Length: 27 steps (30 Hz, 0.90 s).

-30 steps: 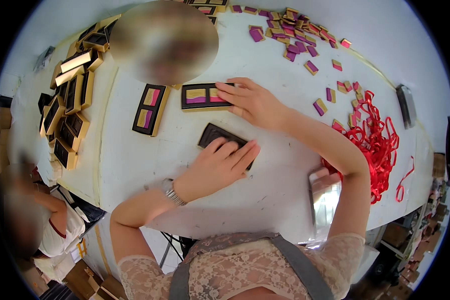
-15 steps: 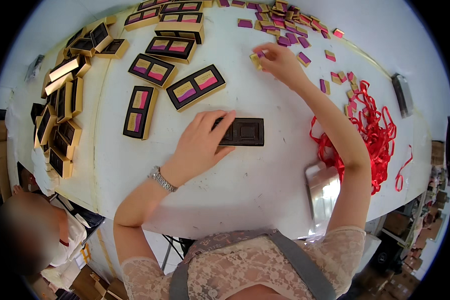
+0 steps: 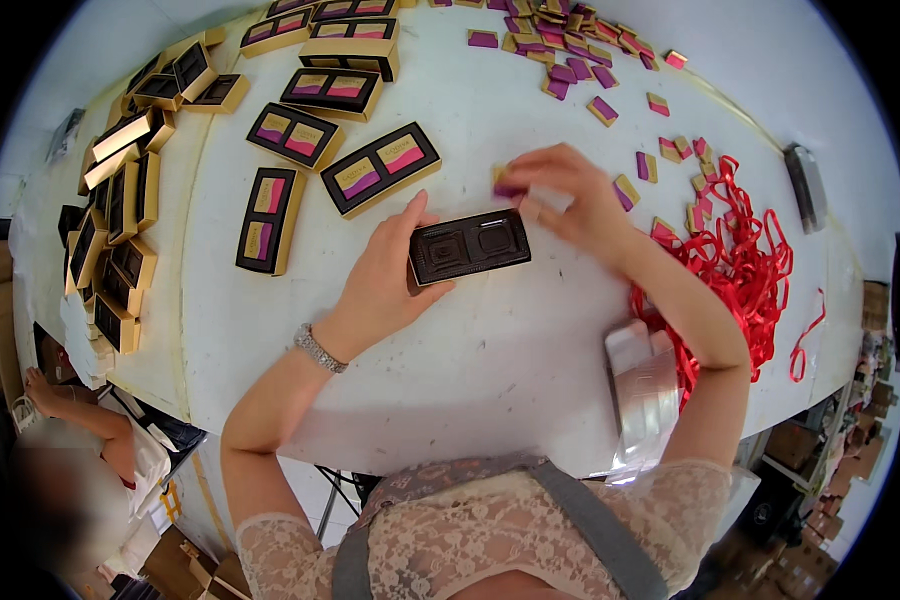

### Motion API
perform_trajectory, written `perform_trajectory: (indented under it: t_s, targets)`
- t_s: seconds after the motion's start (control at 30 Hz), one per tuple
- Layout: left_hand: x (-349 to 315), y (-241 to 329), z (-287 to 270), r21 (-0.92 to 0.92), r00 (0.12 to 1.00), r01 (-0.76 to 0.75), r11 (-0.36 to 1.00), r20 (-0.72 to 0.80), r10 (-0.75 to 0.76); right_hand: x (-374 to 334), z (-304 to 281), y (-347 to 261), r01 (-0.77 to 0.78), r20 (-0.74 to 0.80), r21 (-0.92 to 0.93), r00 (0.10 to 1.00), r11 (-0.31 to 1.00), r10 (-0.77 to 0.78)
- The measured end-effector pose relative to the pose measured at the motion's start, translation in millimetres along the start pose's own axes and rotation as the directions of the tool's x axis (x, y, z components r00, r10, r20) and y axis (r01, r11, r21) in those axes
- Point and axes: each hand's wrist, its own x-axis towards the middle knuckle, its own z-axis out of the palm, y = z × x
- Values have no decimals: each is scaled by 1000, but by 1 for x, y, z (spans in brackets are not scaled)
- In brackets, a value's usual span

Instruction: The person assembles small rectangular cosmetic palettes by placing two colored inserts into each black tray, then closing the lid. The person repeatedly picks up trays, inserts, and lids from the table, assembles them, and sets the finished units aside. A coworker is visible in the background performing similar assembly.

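Note:
A small box with a dark two-compartment tray [image 3: 470,247] is gripped at its left end by my left hand [image 3: 385,265], tilted slightly. Both compartments show no piece in them. Just above the box's far right corner, my right hand [image 3: 575,200] pinches a small gold and purple wrapped piece [image 3: 508,182]; the hand is a little blurred. Beyond the left hand lie filled boxes, the nearest a gold-sided box [image 3: 380,170] with one purple and one pink piece. Another filled box [image 3: 269,222] stands to its left.
Unfilled gold boxes [image 3: 120,200] are heaped at the left. Loose wrapped pieces [image 3: 570,45] lie scattered at the far side. Tangled red ribbon [image 3: 740,270] and clear plastic packs [image 3: 642,385] are at the right. Another person [image 3: 90,470] is at the lower left.
My right hand has come nearer with the wrapped piece, toward the box. My left hand has lifted and tilted the box, its fingers now off the tray's top.

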Motion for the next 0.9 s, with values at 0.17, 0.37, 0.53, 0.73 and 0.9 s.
perform_trajectory:
  t_s: [0.17, 0.37, 0.53, 0.73, 0.9]
  targets:
    - [6, -1, 6, -20, 999, 50, 999, -2, -50, -14, 38, -30, 513, 200, -276, 858, 813, -474]
    - [8, -3, 10, 410, 938, -347, 844, 167, 304, -4, -2, -17, 409, 383, -86, 855, 909, -348]
    - [14, 3, 9, 354, 929, -360, 863, 217, 299, 75, -118, 218, -475, -366, -484, 873, 735, 322]
    - [10, -3, 6, 349, 934, -350, 869, 206, 293, 68, -106, 264, -394, -433, -641, 894, 659, 114]
    - [12, -1, 4, 288, 943, -326, 900, 168, 287, 25, -122, 195, -290, -295, -698, 950, 654, 107]
